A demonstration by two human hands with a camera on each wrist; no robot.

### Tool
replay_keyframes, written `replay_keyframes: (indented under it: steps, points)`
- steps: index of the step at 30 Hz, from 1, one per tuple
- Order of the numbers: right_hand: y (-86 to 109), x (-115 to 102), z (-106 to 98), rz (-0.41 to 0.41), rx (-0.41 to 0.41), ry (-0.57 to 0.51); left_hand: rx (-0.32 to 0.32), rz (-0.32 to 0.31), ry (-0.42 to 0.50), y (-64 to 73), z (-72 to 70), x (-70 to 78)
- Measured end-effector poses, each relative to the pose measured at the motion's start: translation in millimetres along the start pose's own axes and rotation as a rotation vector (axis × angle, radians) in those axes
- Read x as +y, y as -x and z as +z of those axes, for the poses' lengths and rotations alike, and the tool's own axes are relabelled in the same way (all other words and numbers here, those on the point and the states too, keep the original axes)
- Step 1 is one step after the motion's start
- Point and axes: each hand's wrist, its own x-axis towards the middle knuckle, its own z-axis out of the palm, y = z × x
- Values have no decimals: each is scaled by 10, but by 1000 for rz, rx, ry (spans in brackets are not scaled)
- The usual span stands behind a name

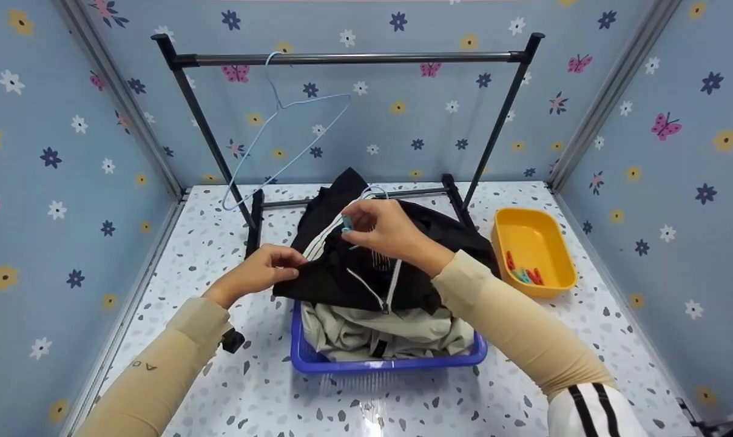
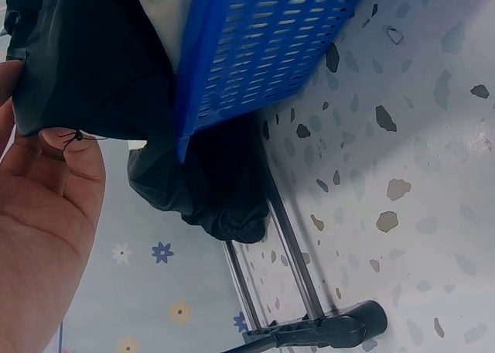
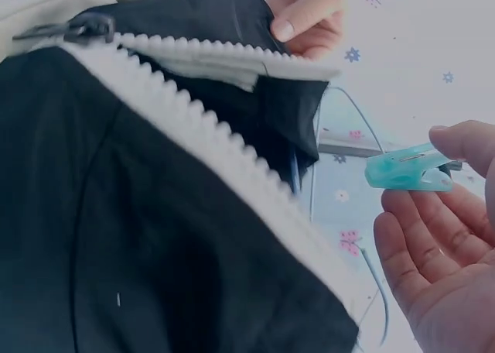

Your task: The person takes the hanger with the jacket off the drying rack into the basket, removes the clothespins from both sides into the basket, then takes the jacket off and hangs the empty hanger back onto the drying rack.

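Note:
A black jacket [image 1: 336,285] with a white-toothed zipper [image 3: 193,125] lies over the blue basket. The left hand [image 1: 260,270] pinches the jacket's edge between thumb and fingers at its left side. Above the jacket's collar, the right hand [image 1: 388,227] holds a teal clothespin [image 3: 410,169] between thumb and fingers. In the right wrist view the clothespin is apart from the fabric. A light blue hanger [image 1: 375,188] shows at the jacket's neck; most of it is hidden by the cloth. The zipper is partly undone near the top.
The blue basket [image 1: 391,366] holds light beige cloth [image 1: 397,334]. Behind stands a black garment rack [image 1: 354,59] with a bare blue hanger [image 1: 281,108] on its bar's left part. To the right, a yellow bin [image 1: 533,237] contains several red and teal clothespins [image 1: 527,276].

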Motion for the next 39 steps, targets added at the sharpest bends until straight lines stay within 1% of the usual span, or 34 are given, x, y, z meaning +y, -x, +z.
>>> replay_keyframes:
  steps: [3, 7, 11, 16, 21, 31, 39]
  points:
    - [26, 9, -90, 6, 14, 9, 3, -9, -10, -5, -7, 4]
    - [71, 47, -215, 37, 30, 13, 1, -8, -2, -19, -19, 17]
    - [128, 105, -343, 67, 77, 7, -1, -12, 6, -36, -28, 15]
    - [201, 205, -478, 65, 138, 16, -1, -26, 4, -38, -28, 7]
    - [281, 300, -596, 77, 175, 50, -1, -28, 3, -31, -24, 5]
    - [410, 462, -800, 161, 240, 40, -3, -21, 10, -4, -33, -4]
    - [582, 654, -1046, 226, 279, 79, -1, -25, 6, 17, -5, -2]
